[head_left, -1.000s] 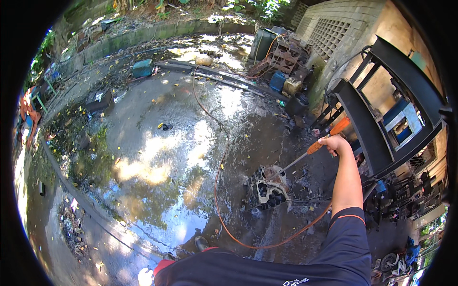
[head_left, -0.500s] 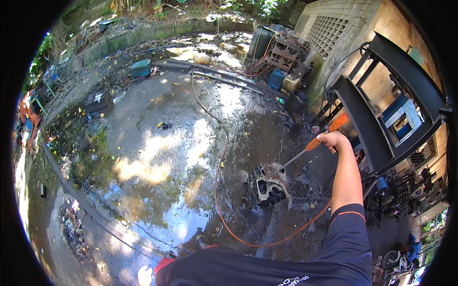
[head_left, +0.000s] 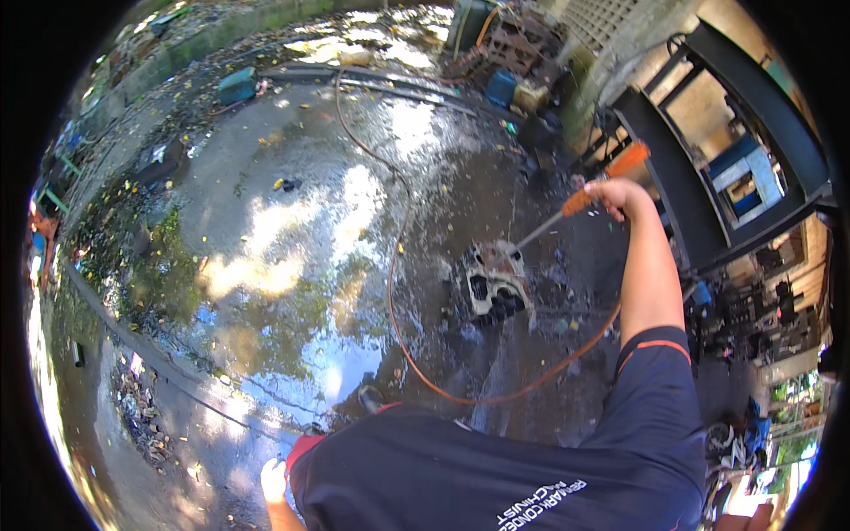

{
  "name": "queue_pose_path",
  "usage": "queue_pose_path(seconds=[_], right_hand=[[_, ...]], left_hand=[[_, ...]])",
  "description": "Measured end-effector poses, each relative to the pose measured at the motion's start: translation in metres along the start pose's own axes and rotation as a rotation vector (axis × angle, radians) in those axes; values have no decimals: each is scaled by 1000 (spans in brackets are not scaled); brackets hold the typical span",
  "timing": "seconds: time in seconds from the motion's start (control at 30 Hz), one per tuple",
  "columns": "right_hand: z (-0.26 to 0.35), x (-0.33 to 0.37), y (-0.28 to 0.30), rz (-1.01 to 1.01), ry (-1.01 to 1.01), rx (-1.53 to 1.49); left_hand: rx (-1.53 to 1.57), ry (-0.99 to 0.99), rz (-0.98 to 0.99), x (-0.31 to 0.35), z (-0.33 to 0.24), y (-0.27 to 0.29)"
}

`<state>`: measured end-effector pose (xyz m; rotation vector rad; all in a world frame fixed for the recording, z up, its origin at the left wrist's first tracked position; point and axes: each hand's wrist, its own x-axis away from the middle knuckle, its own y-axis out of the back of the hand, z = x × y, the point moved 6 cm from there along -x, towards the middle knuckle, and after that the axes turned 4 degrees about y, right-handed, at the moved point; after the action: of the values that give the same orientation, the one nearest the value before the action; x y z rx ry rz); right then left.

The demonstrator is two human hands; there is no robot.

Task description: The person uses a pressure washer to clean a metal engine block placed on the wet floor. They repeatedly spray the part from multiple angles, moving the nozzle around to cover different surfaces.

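My right hand [head_left: 618, 195] is closed round an orange-handled spray lance [head_left: 549, 228], with my arm stretched forward on the right. Its long metal tube slants down to the left. The tip is beside the top edge of a grimy metal engine block [head_left: 498, 281] with dark round openings, lying on the wet concrete; I cannot tell whether they touch. A reddish-brown hose [head_left: 394, 292] loops round the block and passes behind my right arm. Low at the left, beside my clothing, my left hand [head_left: 274, 480] shows only in part, bright and washed out, its fingers unclear.
A black steel frame [head_left: 668, 173] stands close on the right. Metal bars [head_left: 398, 88], a blue-green container [head_left: 237, 86], a blue jug [head_left: 500, 88] and rusty engine parts [head_left: 518, 44] are at the back. Puddled water [head_left: 341, 354] covers the floor before me.
The view has tipped downward, so the block and the lance sit higher in the picture. My left hand shows slightly higher. My right hand keeps its hold on the lance.
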<state>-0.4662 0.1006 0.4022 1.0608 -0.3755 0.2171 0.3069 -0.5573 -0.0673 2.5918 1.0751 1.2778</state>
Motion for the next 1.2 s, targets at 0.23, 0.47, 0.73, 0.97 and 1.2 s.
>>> queue_pose_path(seconds=[0.23,0.47,0.73,0.97,1.2], right_hand=[[-5,-3,-1,-42,-16,-28],[-2,9,-2,-35,14,-44],[-4,14,-1,-56,-25,-36],[0,18,-5,-47,9,-13],[-22,30,5,-109,-3,-51]], left_hand=[[-218,-54,18,27,-33,-11],[-164,30,54,24,-39,-15],[-199,37,33,16,-51,-17],[-136,66,23,8,-53,-16],[-99,64,11,-2,-45,-4]])
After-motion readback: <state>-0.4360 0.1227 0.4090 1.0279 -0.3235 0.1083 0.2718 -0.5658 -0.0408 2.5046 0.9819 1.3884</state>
